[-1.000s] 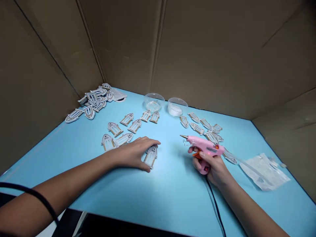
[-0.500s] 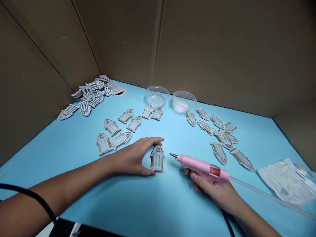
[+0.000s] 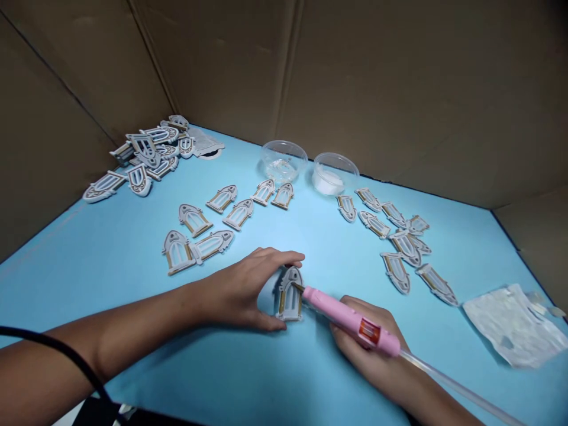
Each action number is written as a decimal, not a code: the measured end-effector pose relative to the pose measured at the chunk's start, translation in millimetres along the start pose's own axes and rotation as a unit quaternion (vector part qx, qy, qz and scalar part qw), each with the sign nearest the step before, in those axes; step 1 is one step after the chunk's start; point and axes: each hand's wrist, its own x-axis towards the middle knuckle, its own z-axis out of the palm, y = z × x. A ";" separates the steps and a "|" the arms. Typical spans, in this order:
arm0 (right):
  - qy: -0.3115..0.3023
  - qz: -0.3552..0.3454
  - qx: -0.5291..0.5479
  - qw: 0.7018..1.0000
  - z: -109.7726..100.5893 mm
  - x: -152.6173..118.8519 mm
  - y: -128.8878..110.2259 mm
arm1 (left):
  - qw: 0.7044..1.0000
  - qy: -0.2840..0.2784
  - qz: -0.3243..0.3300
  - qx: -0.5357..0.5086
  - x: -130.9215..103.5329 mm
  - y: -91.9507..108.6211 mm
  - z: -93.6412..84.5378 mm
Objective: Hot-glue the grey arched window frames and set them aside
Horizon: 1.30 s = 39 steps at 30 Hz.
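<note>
My left hand [image 3: 248, 290] grips a small arched window piece [image 3: 290, 299] by its top and bottom ends, thumb at the base and fingers at the peak. The piece is white and grey with gold edges. Wrapped round a pink glue gun [image 3: 346, 313] is my right hand [image 3: 373, 343]. The gun's metal tip meets the upper part of the piece, and a clear glue stick [image 3: 452, 384] sticks out of its back end.
More window pieces lie at centre left [image 3: 195, 220], at right [image 3: 396, 272] and piled far left [image 3: 144, 148]. Two clear bowls [image 3: 284, 168] [image 3: 332, 177] stand at the back before cardboard walls [image 3: 377, 89]. A crumpled white sheet [image 3: 510, 325] lies right; a black cable [image 3: 57, 346] crosses my left forearm.
The glue gun has moved left, and its tip has gone from beside the window piece to over its upper part. My left hand keeps its hold. The view has shifted slightly.
</note>
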 end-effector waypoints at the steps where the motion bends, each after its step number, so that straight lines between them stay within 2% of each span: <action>1: 0.002 -0.014 -0.006 1.000 0.1 -0.3 -0.1 | 1.000 0.000 0.002 0.000 0.2 0.1 -0.1; 5: 0.014 -0.055 -0.029 0.998 -0.2 -0.4 -0.5 | 1.000 -0.009 -0.003 0.002 1.0 0.2 -1.2; 11: 0.012 -0.060 -0.046 0.997 0.4 -0.1 1.5 | 1.000 0.002 0.013 0.005 2.3 0.4 -1.4; 19: 0.023 -0.060 -0.046 0.997 2.3 -0.2 0.2 | 1.000 -0.007 -0.008 0.004 2.9 1.2 -2.1; 25: 0.025 -0.023 -0.035 0.999 2.7 -0.9 1.3 | 1.000 0.009 -0.001 0.010 2.1 0.5 -2.0; 28: 0.009 0.019 -0.005 1.000 1.2 -0.3 -1.9 | 1.000 0.010 -0.004 0.015 2.3 -0.3 -2.4; 31: -0.016 0.105 0.053 0.993 -2.7 2.4 -3.9 | 1.000 0.011 -0.001 0.021 2.6 0.5 -3.6; 33: -0.051 0.196 0.118 0.972 -6.6 5.3 -1.2 | 1.000 0.006 -0.007 0.021 2.7 2.1 -4.6; 35: -0.072 0.282 0.208 0.934 -10.9 9.2 4.5 | 1.000 0.004 -0.021 0.019 2.7 3.3 -5.6; 36: -0.062 0.313 0.254 0.913 -13.1 11.5 7.5 | 0.999 0.005 -0.033 0.021 2.8 3.5 -6.0; 39: 0.036 0.342 0.344 0.873 -19.2 17.9 13.8 | 0.997 0.006 -0.064 0.044 4.0 3.1 -7.4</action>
